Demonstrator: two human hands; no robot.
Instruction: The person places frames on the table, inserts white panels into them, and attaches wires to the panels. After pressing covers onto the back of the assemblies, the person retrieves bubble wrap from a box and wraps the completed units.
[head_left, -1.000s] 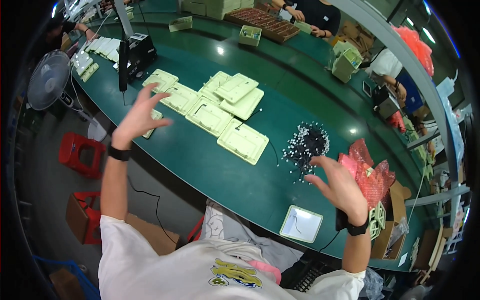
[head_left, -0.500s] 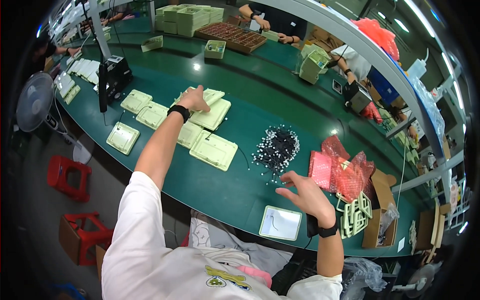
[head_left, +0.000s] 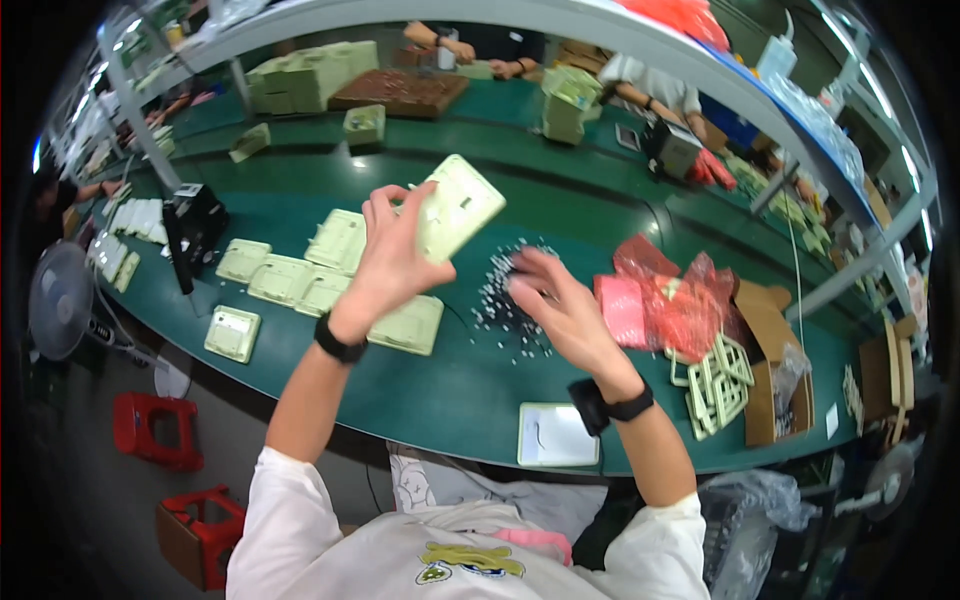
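- Pale green plates (head_left: 300,285) lie flat in a loose cluster on the green worktop (head_left: 440,385), well left of the hands.
- Left hand (head_left: 392,262) holds a pale green plate (head_left: 455,208) tilted in the air, its grip closed on one edge; such an edge hold could let it slip.
- Right hand (head_left: 560,305) hovers half-open, empty, over the pile of small grey parts (head_left: 505,295); a careless sweep could scatter them.

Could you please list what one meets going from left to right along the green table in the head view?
Black stand → pale green plates → left hand holding a plate → small pale parts → right hand → red bags → cardboard box.
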